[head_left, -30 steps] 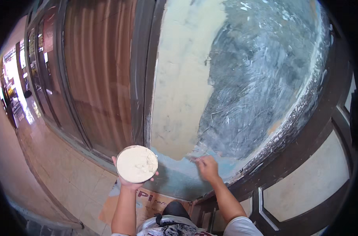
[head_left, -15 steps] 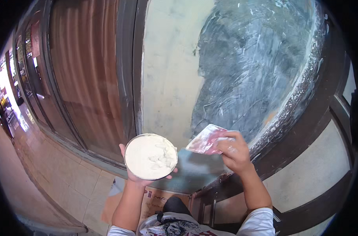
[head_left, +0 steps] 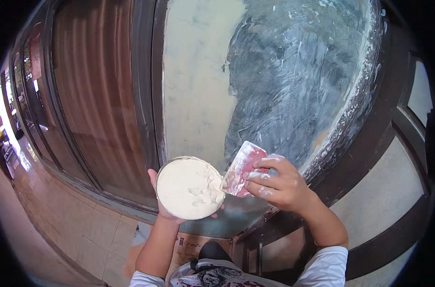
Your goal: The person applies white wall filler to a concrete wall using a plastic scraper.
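A round tub of cream-coloured putty (head_left: 181, 184) rests in my left hand (head_left: 166, 213), whose fingers wrap beneath and around its sides. The putty surface is smooth on the left and scooped and lumpy on the right. My right hand (head_left: 279, 184) grips a red putty scraper (head_left: 246, 170), smeared white, with its lower corner at the tub's right rim. White paste marks the fingers of that hand. Ahead stands a wall panel, with a pale cream coated strip (head_left: 198, 81) on the left and a grey, streaky area (head_left: 294, 81) on the right.
A dark-framed window with a brown curtain (head_left: 95, 86) is at left. Dark wooden framing with pale panels (head_left: 382, 191) runs along the right. Printed cardboard (head_left: 191, 246) lies on the tiled floor (head_left: 91, 232) by my leg.
The scraper has turned more upright and come to the tub's right rim. The tub has shifted slightly right in view, while the wall has slid left.
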